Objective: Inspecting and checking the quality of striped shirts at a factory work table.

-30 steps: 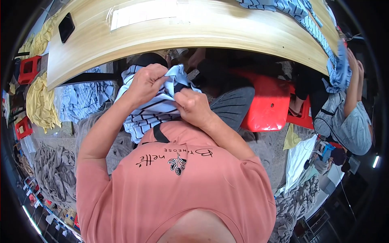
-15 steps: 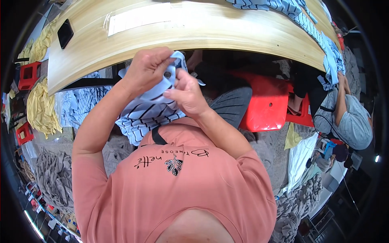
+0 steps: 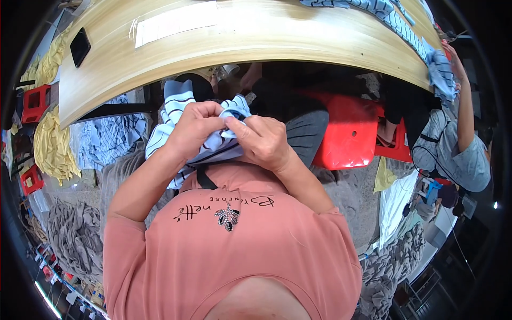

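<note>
Two bare hands meet at chest height, both closed on a striped blue-and-white garment (image 3: 176,114). Left hand (image 3: 194,128) pinches a bunched fold between thumb and fingers; right hand (image 3: 264,140) grips the same fold just beside it — fingertips nearly touching. Cloth hangs down over the salmon shirt (image 3: 234,240), just below the pale wooden table (image 3: 277,40) edge. Behind sits a red stool (image 3: 346,130).

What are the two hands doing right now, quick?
Left hand: closed, gripping the blue and white striped cloth.
Right hand: closed, pinching the same striped cloth at its bunched top.
</note>
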Motion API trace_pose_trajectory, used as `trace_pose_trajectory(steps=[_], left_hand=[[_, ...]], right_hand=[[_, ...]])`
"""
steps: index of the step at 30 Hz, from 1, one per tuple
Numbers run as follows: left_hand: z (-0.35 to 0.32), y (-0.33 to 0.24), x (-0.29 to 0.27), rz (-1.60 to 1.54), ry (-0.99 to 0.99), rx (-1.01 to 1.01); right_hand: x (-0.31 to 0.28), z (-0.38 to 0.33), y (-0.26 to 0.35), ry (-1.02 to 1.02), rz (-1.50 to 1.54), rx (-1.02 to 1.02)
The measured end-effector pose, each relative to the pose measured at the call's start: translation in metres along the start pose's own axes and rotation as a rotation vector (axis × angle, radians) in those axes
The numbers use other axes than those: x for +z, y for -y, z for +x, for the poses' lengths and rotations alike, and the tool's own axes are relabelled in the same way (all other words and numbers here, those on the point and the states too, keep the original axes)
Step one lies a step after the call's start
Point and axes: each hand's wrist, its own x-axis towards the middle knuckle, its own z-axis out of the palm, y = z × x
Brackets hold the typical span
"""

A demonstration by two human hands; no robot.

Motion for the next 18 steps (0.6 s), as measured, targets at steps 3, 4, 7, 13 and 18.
trace_pose_trajectory(steps=[3, 4, 7, 13, 18], left_hand=[[-0.01, 0.0, -0.004, -0.002, -0.025, 0.034], [-0.012, -0.001, -0.003, 0.036, -0.068, 0.082], [-0.015, 0.001, 0.002, 0.161, -0.102, 0.175], [-0.008, 0.004, 0.013, 0.1, -0.196, 0.19], [-0.013, 0.002, 0.013, 0.032, -0.153, 0.15]], right_hand=[[0.0, 0.001, 0.001, -0.046, 0.072, -0.024], [0.001, 0.003, 0.002, -0.107, 0.1, -0.066], [0.006, 0.007, 0.008, -0.148, 0.174, -0.104], [0.011, 0.001, 0.023, -0.036, 0.254, -0.101], [0.01, 0.0, 0.022, -0.113, 0.301, -0.075]])
